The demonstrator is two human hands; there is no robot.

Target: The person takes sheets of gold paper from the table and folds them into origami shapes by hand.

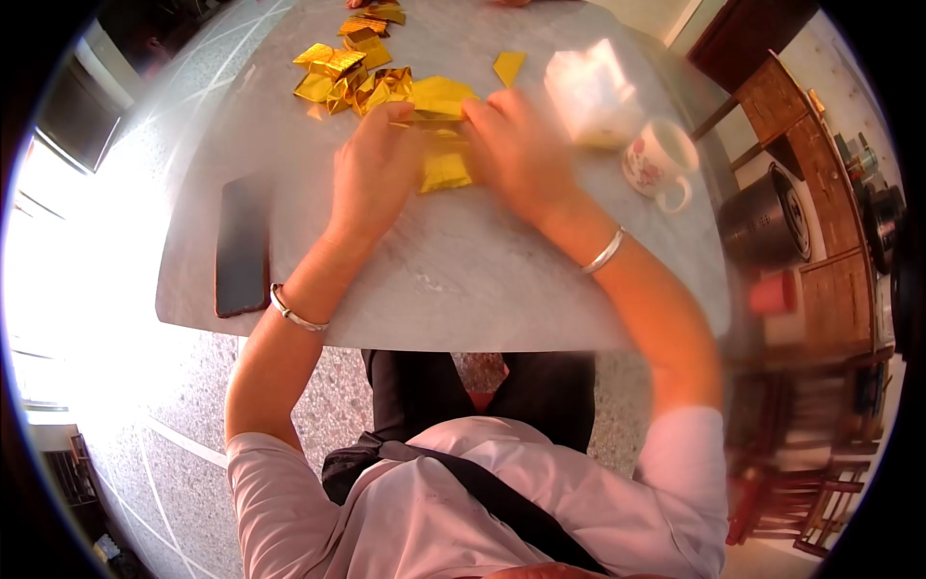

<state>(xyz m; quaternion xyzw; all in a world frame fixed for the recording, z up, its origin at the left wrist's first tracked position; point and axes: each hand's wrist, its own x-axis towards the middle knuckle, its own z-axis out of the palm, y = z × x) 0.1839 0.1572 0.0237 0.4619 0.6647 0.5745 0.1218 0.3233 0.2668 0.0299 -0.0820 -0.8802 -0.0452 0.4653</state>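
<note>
Grey marbled counter (pixel 463 289) bears gold foil pieces (pixel 331 64) toward its far-left corner. Nearer its far edge than its near one, left fingers (pixel 388 113) and right fingers (pixel 479 116) pinch opposite ends of a gold sheet (pixel 440 96), its long axis running left-right.

Foil paper (pixel 441 96) shiny gold. Table (pixel 453 289) grey, marbled. Phone (pixel 243 253) black. Mug (pixel 648 162) white, pinkish-red flower print. Bracelets (pixel 605 252) silver. Shirt (pixel 415 521) pale pink. Strap (pixel 502 502) black. Floor (pixel 331 386) speckled grey, white lines.
</note>
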